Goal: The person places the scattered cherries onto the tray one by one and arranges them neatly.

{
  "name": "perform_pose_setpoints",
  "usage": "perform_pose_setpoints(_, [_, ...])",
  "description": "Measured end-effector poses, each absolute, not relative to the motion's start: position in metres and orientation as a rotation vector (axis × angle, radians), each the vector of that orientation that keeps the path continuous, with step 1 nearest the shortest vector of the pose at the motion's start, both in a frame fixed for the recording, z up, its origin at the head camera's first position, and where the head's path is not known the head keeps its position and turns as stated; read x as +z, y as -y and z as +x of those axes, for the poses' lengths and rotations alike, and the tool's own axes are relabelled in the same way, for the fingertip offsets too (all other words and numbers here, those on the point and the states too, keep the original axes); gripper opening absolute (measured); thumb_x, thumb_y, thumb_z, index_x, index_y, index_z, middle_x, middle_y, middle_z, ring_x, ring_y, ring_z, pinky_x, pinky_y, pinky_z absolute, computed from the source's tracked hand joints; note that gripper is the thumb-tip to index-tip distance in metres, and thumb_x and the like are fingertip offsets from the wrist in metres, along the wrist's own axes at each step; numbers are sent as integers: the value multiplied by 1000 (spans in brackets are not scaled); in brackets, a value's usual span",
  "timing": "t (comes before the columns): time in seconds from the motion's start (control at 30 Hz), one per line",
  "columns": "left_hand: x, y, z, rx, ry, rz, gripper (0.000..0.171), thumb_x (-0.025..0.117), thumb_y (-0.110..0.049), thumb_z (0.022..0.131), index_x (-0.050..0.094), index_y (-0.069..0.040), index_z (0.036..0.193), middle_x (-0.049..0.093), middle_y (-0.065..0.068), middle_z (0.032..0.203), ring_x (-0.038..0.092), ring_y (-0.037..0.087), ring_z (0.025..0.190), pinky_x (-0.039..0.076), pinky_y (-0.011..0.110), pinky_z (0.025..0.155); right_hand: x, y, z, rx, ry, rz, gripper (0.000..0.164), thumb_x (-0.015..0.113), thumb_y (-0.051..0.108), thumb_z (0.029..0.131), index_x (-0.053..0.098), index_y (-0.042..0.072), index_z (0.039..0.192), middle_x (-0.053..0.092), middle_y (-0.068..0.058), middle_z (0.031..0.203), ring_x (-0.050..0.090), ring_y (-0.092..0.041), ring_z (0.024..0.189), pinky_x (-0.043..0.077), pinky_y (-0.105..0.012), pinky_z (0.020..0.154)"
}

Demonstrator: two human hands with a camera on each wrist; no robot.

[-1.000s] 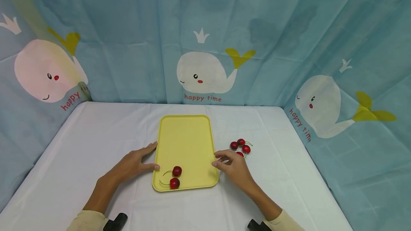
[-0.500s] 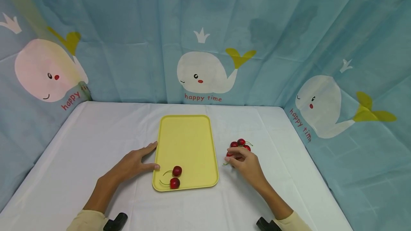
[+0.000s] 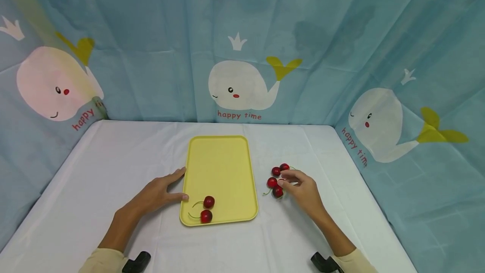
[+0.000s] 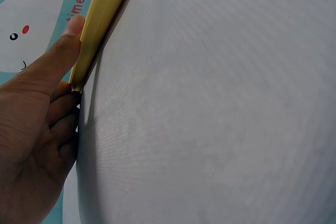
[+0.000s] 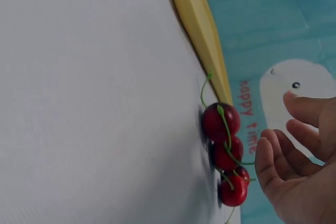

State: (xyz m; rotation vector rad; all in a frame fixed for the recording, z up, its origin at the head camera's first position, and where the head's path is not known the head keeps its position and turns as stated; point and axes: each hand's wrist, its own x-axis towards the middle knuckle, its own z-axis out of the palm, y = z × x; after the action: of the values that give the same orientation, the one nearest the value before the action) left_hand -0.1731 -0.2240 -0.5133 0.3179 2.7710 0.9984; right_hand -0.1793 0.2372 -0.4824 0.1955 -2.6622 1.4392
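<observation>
My left hand [image 3: 163, 188] rests at the left edge of a yellow rectangular tray [image 3: 223, 159], thumb and forefinger spread and touching its rim. The left wrist view shows the thumb [image 4: 73, 30] against the tray's side. Two dark red cherries with green stems, a rear one [image 3: 209, 202] and a front one [image 3: 206, 216], lie inside the tray's near left corner. Right of the tray, my right hand [image 3: 303, 188] hovers with loosely bent fingers over several cherries [image 3: 272, 182], one partly covered by its fingertips. In the right wrist view the hand [image 5: 299, 171] appears apart from the cherries [image 5: 220, 123], holding nothing.
A white cloth [image 3: 132, 146] covers the table. Blue curtains [image 3: 151, 75] printed with whales close off the back and both sides. A black device [image 3: 136, 262] sits at my left wrist, and another [image 3: 323, 262] at my right.
My right hand has moved from the tray's right edge rightward to the cherries. Cherries nearest me in that cluster have shifted left and closer. My left hand and the tray keep their places.
</observation>
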Motion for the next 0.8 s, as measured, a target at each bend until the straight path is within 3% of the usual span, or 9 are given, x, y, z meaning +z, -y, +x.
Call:
perform_pose_setpoints(0.43, [-514, 224, -173, 995, -2765, 302, 107, 80, -66, 84, 36, -14, 167, 37, 19, 168, 34, 48, 155, 34, 67, 122, -488, -258, -193, 1358, 2660, 143, 28, 80, 18, 97, 77, 9, 123, 78, -5, 121, 72, -22, 108, 57, -19, 87])
perform_pose_setpoints(0.8, [-511, 223, -172, 1007, -2754, 305, 107, 81, -64, 85, 35, -13, 166, 37, 19, 168, 33, 48, 155, 33, 67, 122, -498, -266, -204, 1298, 2711, 77, 29, 79, 11, 96, 77, 8, 126, 75, -12, 123, 69, -31, 115, 55, -16, 76])
